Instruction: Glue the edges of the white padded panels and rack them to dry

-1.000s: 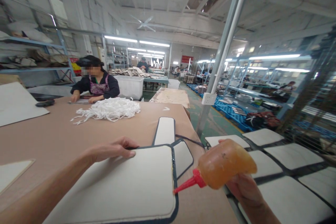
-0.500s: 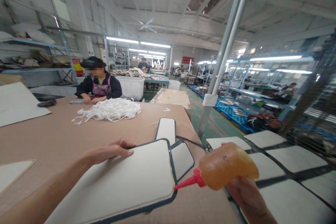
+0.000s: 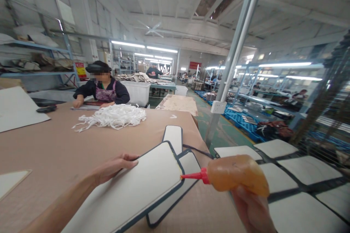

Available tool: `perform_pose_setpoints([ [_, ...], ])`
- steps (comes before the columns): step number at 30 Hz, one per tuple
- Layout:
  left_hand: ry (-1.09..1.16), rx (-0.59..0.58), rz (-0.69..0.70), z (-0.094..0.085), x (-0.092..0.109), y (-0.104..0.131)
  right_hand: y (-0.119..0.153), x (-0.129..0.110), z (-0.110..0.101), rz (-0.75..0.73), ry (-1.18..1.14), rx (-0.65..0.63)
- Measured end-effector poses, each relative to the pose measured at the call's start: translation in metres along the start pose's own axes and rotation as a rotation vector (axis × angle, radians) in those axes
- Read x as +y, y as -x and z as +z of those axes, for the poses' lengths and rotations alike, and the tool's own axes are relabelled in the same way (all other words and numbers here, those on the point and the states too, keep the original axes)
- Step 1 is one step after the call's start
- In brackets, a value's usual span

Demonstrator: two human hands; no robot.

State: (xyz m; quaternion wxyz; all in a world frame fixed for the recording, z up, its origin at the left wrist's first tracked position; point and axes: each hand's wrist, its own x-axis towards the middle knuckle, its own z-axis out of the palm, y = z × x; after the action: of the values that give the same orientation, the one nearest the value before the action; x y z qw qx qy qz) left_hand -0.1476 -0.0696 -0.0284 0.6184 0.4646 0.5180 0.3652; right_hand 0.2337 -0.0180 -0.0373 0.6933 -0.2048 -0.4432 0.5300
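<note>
My left hand (image 3: 116, 167) grips the far edge of a large white panel (image 3: 136, 185) with a dark border, its thumb on top and the fingers hidden beneath. The panel is tilted above the table. In my right hand (image 3: 248, 204) is a glue bottle (image 3: 236, 174) of amber liquid, held on its side. Its red nozzle (image 3: 194, 176) points left, with the tip at the panel's right corner. A line of glue runs along that edge. Under the panel lies another dark-edged panel (image 3: 166, 204), and a smaller one (image 3: 173, 136) sits just beyond.
On the brown table (image 3: 54, 145) is a heap of white strips (image 3: 115, 116). A co-worker (image 3: 102, 87) sits at its far side. White sheets lie at left. A metal post (image 3: 232, 58) rises beyond the right edge, and several dark-edged panels (image 3: 308, 167) are spread at right.
The panel has turned in my left hand, uncovering more of the one beneath. The nozzle tip has risen slightly along the edge to the corner. The co-worker's hands have moved apart.
</note>
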Motion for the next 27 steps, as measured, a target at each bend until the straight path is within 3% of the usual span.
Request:
perform_pose_setpoints([
  [4,0.029,0.051,-0.012,0.006,-0.006,-0.001,-0.002,0.006,-0.006,-0.025,-0.014,-0.017],
  [7,0.067,0.023,-0.005,0.01,-0.01,-0.002,-0.001,0.009,-0.006,-0.023,-0.01,0.024],
  [16,0.113,0.068,0.008,0.021,-0.017,-0.009,0.009,0.003,0.018,0.022,-0.042,0.131],
  [27,0.085,0.108,0.029,0.029,-0.02,-0.014,0.013,0.002,0.027,0.05,-0.007,0.098],
])
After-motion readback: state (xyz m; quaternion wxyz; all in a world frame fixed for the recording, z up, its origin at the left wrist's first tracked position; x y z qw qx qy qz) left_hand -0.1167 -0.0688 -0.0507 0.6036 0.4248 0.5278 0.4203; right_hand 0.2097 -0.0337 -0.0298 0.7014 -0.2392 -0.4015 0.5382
